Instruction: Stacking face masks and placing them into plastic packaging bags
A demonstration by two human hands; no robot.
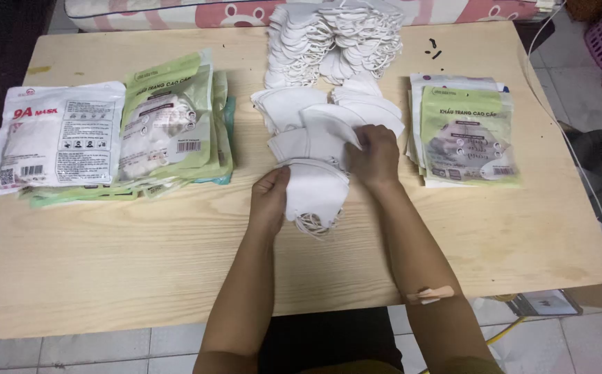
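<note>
My left hand (268, 197) grips the left edge of a small stack of folded white face masks (317, 190) lying on the wooden table (142, 256). My right hand (374, 154) pinches the edge of a white mask (329, 135) just above that stack. More loose white masks (287, 105) fan out behind my hands. A big heap of white masks (335, 38) sits at the table's far edge.
A pile of green and white printed pouches (169, 121) lies at the left, with a white pouch (58, 135) beside it. Another stack of green pouches (464, 131) is at the right. A white cable (578, 159) runs along the right edge.
</note>
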